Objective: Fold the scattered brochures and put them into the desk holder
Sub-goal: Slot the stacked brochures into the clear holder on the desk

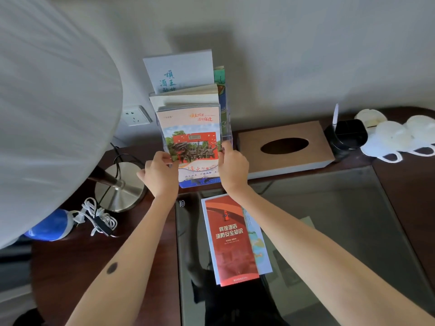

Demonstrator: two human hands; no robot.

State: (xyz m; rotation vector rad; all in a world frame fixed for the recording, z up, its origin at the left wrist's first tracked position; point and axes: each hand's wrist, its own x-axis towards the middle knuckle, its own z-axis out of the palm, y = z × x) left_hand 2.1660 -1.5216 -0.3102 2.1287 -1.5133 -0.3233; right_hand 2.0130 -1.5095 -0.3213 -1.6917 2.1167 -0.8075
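Observation:
A clear acrylic desk holder (227, 128) stands against the wall, packed with several brochures. The front brochure (191, 135), with a red gate photo, sits in its front pocket. My left hand (160, 172) pinches that brochure's left edge. My right hand (233, 165) grips its right edge beside the holder's wall. A folded red brochure (231, 241) lies on the glass desk pad below my hands, on top of a white map brochure (256, 245).
A wooden tissue box (287, 147) lies right of the holder, then a black tray (346, 135) and white cups (400, 137). A lamp base (120, 187) and large shade (47, 114) stand left, with a coiled white cable (98, 217). A wall socket (136, 116) is behind.

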